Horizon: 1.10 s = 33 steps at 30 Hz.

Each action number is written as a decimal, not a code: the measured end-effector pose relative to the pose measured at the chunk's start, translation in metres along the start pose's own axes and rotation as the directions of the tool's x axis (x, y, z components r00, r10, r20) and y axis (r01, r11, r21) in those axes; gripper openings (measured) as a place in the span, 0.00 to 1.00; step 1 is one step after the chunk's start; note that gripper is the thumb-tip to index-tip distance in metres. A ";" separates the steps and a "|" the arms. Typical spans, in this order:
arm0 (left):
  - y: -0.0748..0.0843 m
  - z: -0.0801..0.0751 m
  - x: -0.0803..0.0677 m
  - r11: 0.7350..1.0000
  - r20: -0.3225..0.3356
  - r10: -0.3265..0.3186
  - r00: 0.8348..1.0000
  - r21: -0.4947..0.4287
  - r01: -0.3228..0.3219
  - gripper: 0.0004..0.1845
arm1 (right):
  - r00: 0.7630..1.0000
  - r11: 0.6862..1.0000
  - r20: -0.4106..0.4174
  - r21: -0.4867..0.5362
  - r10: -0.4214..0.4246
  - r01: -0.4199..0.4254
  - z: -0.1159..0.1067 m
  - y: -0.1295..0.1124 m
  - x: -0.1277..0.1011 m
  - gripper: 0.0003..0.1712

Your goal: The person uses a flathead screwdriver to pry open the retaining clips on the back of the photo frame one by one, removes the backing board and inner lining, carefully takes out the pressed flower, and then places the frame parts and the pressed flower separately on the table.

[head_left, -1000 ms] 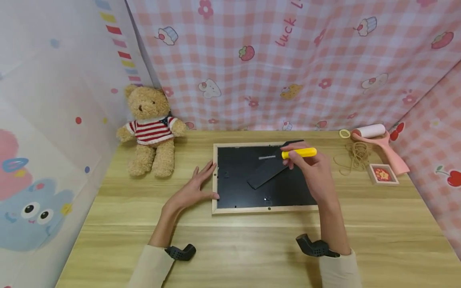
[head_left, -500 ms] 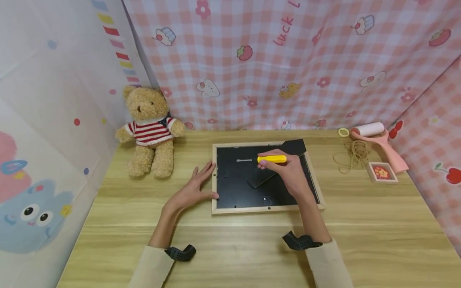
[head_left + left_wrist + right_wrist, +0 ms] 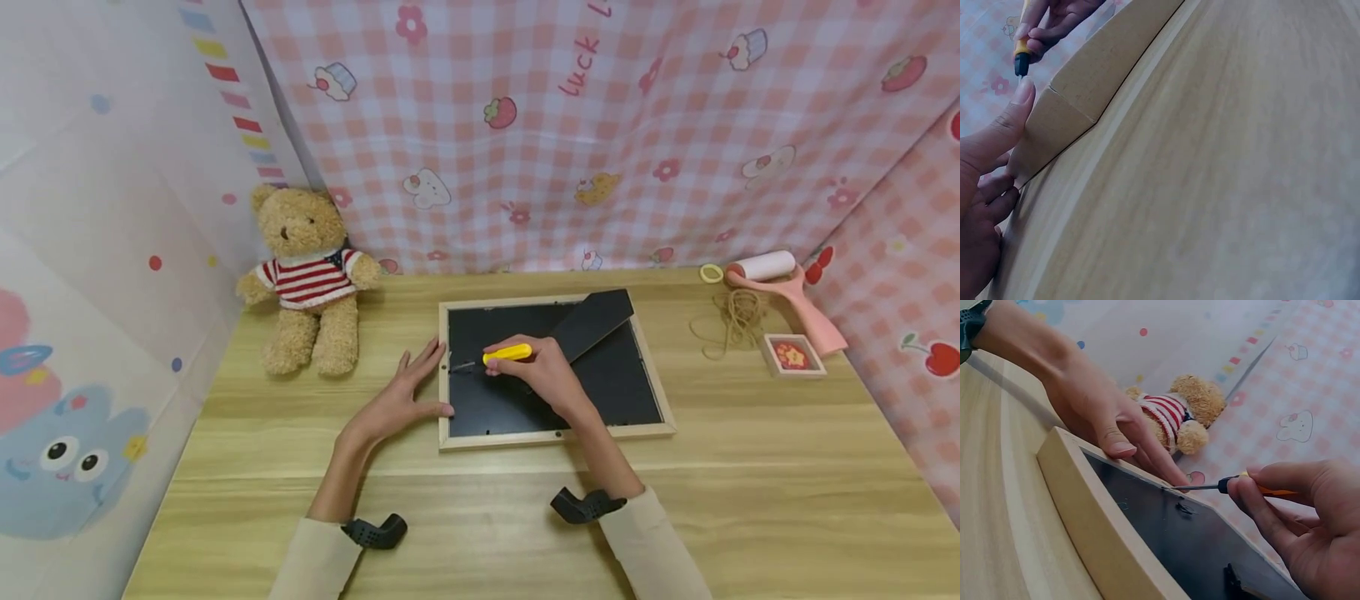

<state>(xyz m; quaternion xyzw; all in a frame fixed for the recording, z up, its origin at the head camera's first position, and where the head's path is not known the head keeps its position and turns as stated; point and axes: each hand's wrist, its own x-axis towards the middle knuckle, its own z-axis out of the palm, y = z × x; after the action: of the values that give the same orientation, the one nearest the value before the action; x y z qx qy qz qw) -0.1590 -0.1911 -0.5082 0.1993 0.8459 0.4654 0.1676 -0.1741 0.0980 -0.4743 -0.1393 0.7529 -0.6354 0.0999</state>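
Note:
A wooden picture frame (image 3: pixel 555 435) lies face down mid-table, black backing up, with its black stand (image 3: pixel 592 321) swung out toward the far right corner. My right hand (image 3: pixel 528 368) grips a yellow-handled screwdriver (image 3: pixel 507 353); its metal tip points at a small clip by the backing's left edge. My left hand (image 3: pixel 405 393) lies flat on the table, thumb and fingers against the frame's left rim. The right wrist view shows the screwdriver (image 3: pixel 1222 485) tip close to the left hand (image 3: pixel 1097 406) at the frame (image 3: pixel 1085 512) edge. The left wrist view shows the frame's side (image 3: pixel 1085 81) and my thumb.
A teddy bear (image 3: pixel 307 275) in a striped jumper sits at the back left. At the back right lie a pink lint roller (image 3: pixel 780 283), a heap of rubber bands (image 3: pixel 738 321), a yellow ring (image 3: pixel 710 272) and a small square box (image 3: pixel 793 356). Fabric walls enclose three sides.
My right hand has carried the screwdriver leftward from the backing's upper right to its left edge. The left hand has stayed in place.

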 end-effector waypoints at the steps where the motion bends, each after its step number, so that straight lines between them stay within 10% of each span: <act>1: 0.000 0.000 0.000 1.000 0.001 -0.002 1.000 0.000 0.002 0.57 | 1.000 1.000 0.007 -0.004 0.001 -0.001 0.000 0.001 0.000 0.15; 20: 0.002 0.002 0.001 1.000 -0.004 -0.004 1.000 -0.005 0.004 0.57 | 0.998 0.993 0.027 -0.100 -0.052 0.055 0.008 0.003 0.002 0.13; 33: 0.001 0.003 0.001 1.000 -0.010 -0.007 1.000 0.002 0.007 0.56 | 0.975 0.866 0.093 -0.448 -0.200 0.220 0.037 -0.039 0.002 0.09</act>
<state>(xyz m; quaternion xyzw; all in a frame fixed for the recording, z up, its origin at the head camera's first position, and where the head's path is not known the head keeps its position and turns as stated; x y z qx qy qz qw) -0.1585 -0.1884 -0.5089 0.1941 0.8480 0.4647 0.1649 -0.1609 0.0566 -0.4420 -0.2534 0.8589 -0.4449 0.0111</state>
